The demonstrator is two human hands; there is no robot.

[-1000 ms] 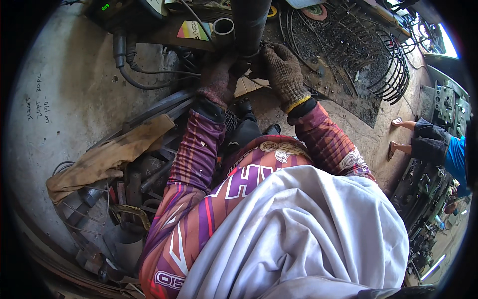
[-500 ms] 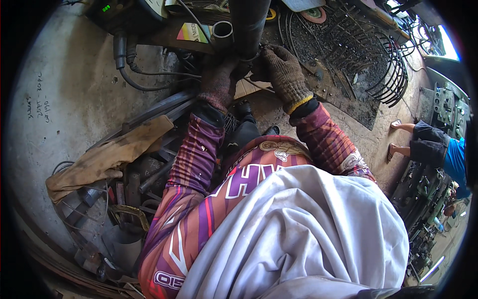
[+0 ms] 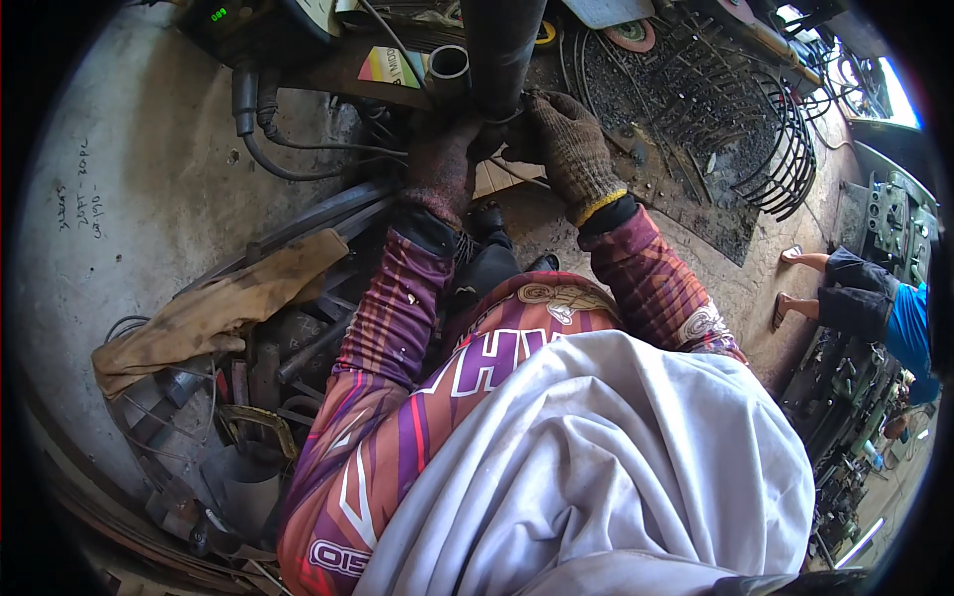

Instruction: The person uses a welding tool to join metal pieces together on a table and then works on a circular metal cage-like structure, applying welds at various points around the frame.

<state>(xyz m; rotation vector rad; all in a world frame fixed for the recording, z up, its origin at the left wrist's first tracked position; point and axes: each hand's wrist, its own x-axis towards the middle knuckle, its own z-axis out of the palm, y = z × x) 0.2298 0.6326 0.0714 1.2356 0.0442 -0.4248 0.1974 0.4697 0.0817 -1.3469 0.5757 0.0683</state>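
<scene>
A thick dark pipe (image 3: pixel 502 55) comes down from the top edge and ends between my hands. My left hand (image 3: pixel 442 159), in a dirty reddish-brown work glove, is closed at the left of its lower end; the fingertips are hidden. On the other side my right hand (image 3: pixel 571 144) wears a brown knit glove with a yellow cuff. Its fingers are curled in against the pipe's lower end. What the fingers grip there is too dark to make out. Close above my left hand stands a short open-ended tube (image 3: pixel 449 65).
A dark machine (image 3: pixel 234 40) with a green display and thick cables stands upper left. Metal bars and a tan cloth (image 3: pixel 219 308) lie left. Curved rods (image 3: pixel 780 149) and a grinding disc (image 3: pixel 630 35) are upper right. Another person (image 3: pixel 865 293) stands at right beside machinery.
The view has shifted slightly. My gloved hands stay together at the pipe's lower end, with hardly any movement.
</scene>
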